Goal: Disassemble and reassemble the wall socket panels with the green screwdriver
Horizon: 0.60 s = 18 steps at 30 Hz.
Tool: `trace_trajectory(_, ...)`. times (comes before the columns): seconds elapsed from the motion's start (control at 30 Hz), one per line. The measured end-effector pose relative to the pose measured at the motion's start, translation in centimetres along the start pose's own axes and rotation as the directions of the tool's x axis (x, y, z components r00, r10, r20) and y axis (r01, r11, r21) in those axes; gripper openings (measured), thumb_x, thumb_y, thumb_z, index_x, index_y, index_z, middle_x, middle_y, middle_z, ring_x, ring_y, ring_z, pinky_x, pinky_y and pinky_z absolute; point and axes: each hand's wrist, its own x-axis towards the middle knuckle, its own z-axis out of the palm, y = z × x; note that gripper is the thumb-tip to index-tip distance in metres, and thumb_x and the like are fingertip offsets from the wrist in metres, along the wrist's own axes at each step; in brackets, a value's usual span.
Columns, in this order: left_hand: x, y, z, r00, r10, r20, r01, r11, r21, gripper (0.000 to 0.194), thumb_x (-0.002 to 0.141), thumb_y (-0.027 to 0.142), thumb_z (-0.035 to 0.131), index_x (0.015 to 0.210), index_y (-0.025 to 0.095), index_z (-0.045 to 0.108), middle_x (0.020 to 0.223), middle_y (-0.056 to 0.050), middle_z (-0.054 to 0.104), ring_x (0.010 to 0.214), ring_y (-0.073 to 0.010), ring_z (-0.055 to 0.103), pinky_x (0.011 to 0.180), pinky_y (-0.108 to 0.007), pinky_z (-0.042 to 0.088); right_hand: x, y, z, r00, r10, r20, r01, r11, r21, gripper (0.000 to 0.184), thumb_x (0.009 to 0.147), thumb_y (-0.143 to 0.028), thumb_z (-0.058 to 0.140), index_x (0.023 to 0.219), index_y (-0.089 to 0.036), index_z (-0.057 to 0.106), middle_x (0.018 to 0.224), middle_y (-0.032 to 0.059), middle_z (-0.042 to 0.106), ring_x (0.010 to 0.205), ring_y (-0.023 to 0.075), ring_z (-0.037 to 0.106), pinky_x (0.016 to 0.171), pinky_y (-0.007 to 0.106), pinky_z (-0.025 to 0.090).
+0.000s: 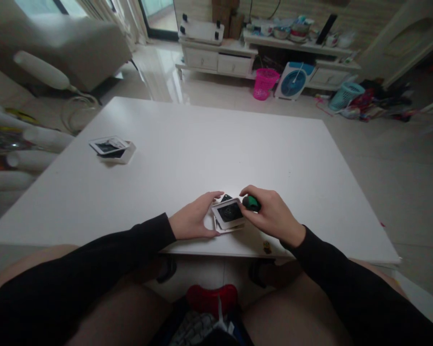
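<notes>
Near the table's front edge, my left hand (193,218) grips a small white box (225,230), thumb at its near side and fingers at its far side. A white-rimmed piece with a dark picture or window (229,212) lies tilted on the box. Just behind it a small dark item (226,197) pokes out. My right hand (272,211) is closed around a stubby green-and-black object (251,203), perhaps a tool handle; its other end is hidden. The right fingertips are at the right edge of the tilted piece, and I cannot tell whether they touch it.
A similar open white box (130,153) with a tilted lid stands at the left of the white table (209,149). A small yellow-and-black item (267,247) lies at the front edge. Beyond are a pink basket (265,84), a blue-and-white fan (295,80) and a low cabinet (216,62).
</notes>
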Motion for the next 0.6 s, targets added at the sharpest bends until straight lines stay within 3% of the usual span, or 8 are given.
trace_trajectory(0.13,-0.3,-0.9,1.9,0.998,-0.028,-0.048,0.025,0.997,-0.074,0.118,0.061,0.033,0.094,0.157,0.022,0.026,0.151,-0.019,0.05,0.139,-0.0374,0.052,0.118,-0.06,0.043,0.1,0.6,-0.5,0.998,0.017,-0.056,-0.023,0.994,-0.11,0.005,0.088,-0.024,0.062,0.092,-0.021,0.063,0.082,0.0038,0.071,0.072,0.0185,0.062,0.068,0.028,0.037)
trace_trajectory(0.3,0.0,-0.9,4.0,0.987,-0.029,-0.157,0.019,0.998,-0.06,0.111,0.062,0.028,0.091,0.154,0.02,0.03,0.148,-0.018,0.052,0.138,-0.0368,0.053,0.12,-0.06,0.041,-0.1,0.7,-0.9,1.0,0.009,-0.011,-0.011,0.982,-0.191,0.004,0.089,-0.025,0.06,0.091,-0.022,0.062,0.08,0.0033,0.07,0.07,0.0188,0.059,0.066,0.029,0.032)
trace_trajectory(0.5,0.9,-0.7,4.5,0.967,-0.072,-0.246,0.051,0.995,-0.091,0.103,0.061,0.027,0.088,0.149,0.026,0.035,0.141,-0.013,0.06,0.127,-0.0357,0.062,0.114,-0.054,0.048,-0.1,0.3,-1.4,1.0,-0.014,0.005,0.015,0.98,-0.199,0.003,0.089,-0.024,0.059,0.086,-0.023,0.059,0.079,0.0029,0.069,0.071,0.0197,0.059,0.065,0.029,0.03)
trace_trajectory(0.6,0.8,-0.9,4.4,0.966,-0.117,-0.229,0.087,0.987,-0.136,0.107,0.063,0.024,0.089,0.151,0.031,0.028,0.138,-0.013,0.061,0.12,-0.0351,0.066,0.109,-0.055,0.051,0.0,0.3,-1.8,0.999,-0.015,-0.033,0.007,0.973,-0.229,0.004,0.089,-0.025,0.057,0.085,-0.023,0.059,0.08,0.0042,0.071,0.072,0.0208,0.06,0.065,0.03,0.03)
